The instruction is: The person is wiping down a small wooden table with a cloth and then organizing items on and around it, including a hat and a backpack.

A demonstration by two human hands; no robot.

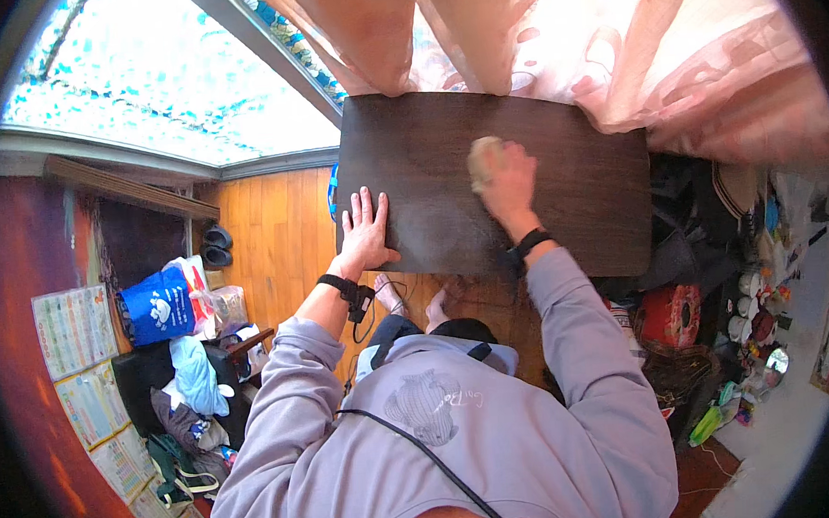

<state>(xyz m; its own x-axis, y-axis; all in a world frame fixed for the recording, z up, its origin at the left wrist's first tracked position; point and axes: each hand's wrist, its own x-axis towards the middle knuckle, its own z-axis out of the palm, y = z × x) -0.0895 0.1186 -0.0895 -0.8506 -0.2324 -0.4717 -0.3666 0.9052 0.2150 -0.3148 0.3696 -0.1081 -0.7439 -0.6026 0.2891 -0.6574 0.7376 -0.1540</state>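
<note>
Hands, two. Left hand (366,235): palm down, fingers spread, nothing held, at the near left corner of the table (418,151); apparently a brace, best left flat with weight on the palm, clear of the strokes. Cloth (482,164), tan, possibly a sponge: on the dark tabletop, right of centre, toward the far side. Right hand (512,186): closed over the cloth, slightly blurred, finger placement not fully legible. Wiping, as judged, calls for even pressure and straight, overlapping passes with the grain, edges and corners included. Curtain (705,84), pink, along the far edge: strokes there should stop short of the fabric.
</note>
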